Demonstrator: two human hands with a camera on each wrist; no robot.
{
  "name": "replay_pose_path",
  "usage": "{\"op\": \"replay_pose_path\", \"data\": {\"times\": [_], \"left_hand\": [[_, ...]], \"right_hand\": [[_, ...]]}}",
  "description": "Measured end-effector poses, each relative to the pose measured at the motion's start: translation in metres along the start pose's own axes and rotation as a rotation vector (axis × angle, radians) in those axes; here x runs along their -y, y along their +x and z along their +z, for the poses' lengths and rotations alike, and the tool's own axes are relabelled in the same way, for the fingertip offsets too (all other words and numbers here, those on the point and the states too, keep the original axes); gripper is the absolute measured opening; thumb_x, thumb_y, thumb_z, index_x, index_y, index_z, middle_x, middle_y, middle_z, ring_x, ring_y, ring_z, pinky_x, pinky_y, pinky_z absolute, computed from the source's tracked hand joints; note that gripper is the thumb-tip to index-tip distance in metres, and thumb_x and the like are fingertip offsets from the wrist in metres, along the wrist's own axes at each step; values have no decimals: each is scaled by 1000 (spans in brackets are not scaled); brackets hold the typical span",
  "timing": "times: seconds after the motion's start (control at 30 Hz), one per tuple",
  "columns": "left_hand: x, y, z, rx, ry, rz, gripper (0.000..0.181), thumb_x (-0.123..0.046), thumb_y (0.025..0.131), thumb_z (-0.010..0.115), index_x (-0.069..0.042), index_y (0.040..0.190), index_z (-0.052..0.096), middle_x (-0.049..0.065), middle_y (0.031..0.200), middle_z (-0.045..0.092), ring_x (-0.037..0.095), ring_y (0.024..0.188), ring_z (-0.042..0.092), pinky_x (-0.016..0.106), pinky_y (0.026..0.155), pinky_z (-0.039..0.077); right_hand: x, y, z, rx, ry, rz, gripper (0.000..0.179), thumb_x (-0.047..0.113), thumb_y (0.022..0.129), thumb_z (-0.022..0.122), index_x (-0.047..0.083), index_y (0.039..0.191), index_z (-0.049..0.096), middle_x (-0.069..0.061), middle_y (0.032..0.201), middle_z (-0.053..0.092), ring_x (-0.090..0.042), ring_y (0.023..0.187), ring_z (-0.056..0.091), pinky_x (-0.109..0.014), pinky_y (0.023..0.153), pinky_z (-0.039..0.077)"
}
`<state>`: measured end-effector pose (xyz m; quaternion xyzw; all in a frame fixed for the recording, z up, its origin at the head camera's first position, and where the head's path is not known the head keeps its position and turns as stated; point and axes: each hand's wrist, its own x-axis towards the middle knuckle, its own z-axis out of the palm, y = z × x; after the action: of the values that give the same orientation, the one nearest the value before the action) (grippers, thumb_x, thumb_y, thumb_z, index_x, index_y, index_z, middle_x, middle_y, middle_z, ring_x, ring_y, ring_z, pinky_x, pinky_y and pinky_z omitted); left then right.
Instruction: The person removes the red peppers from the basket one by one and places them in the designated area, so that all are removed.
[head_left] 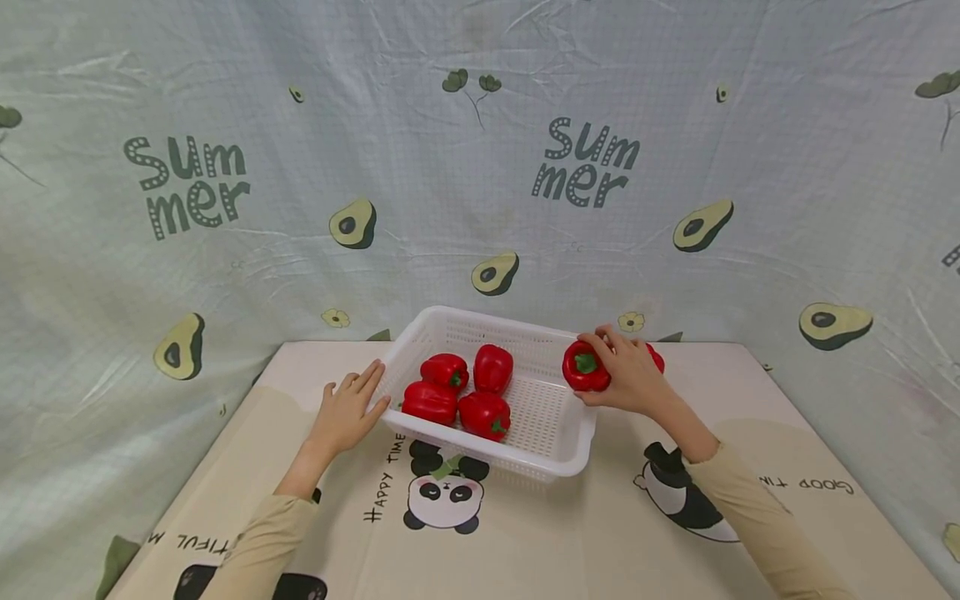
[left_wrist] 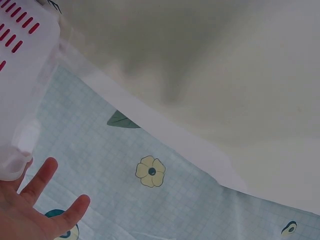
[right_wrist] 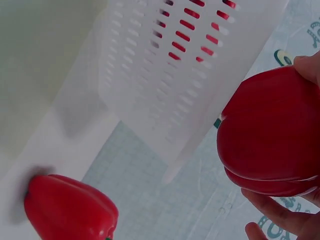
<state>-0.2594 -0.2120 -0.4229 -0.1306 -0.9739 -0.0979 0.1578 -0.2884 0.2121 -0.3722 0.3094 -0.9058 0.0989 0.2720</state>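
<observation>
My right hand (head_left: 630, 375) grips a red bell pepper (head_left: 586, 367) by its sides, over the right rim of a white plastic basket (head_left: 543, 417); its green stem faces the head camera. In the right wrist view the held bell pepper (right_wrist: 272, 132) is large beside the basket's slotted wall (right_wrist: 165, 75). Several red bell peppers (head_left: 492, 370) lie in the basket's left half. At the basket's left end, my left hand (head_left: 347, 414) touches the rim with fingers spread. Another bell pepper (right_wrist: 70, 207) rests on the table outside the basket, mostly hidden behind my right hand in the head view.
A table with a panda-print cover (head_left: 525, 533) lies under the basket. Behind it hangs a pale curtain (head_left: 420, 183) printed with avocados and lettering, close to the table's back edge.
</observation>
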Motion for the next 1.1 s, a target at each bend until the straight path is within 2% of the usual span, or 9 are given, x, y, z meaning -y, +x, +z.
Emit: {"op": "replay_pose_path", "data": {"times": [0.17, 0.57, 0.83, 1.1], "left_hand": [[0, 0, 0, 0, 1, 3, 57, -36, 89, 44, -6, 137, 35, 12, 141, 36, 34, 117, 40, 61, 92, 26], [-1, 0, -1, 4, -1, -4, 57, -36, 89, 44, -6, 137, 35, 11, 142, 36, 33, 117, 40, 61, 92, 26], [0, 1, 0, 3, 5, 7, 57, -37, 89, 44, -6, 137, 35, 12, 142, 36, 34, 117, 40, 61, 92, 27], [0, 0, 0, -9, 10, 5, 57, -36, 89, 45, -6, 136, 35, 12, 141, 37, 34, 116, 41, 61, 91, 27]], "right_hand": [[-7, -6, -3, -44, -10, -9, 74, 37, 53, 81, 14, 116, 48, -11, 106, 48, -27, 95, 50, -45, 73, 41], [-22, -20, -16, -64, -5, 39, 77, 32, 52, 83, 14, 119, 48, -13, 112, 48, -31, 97, 50, -50, 75, 42], [-37, -33, -26, -74, -47, 110, 77, 33, 55, 80, 9, 120, 47, -15, 112, 49, -34, 95, 51, -51, 72, 41], [-51, -45, -34, -63, -73, 170, 77, 31, 57, 81, 7, 121, 45, -17, 110, 49, -34, 93, 52, -53, 75, 42]]}}
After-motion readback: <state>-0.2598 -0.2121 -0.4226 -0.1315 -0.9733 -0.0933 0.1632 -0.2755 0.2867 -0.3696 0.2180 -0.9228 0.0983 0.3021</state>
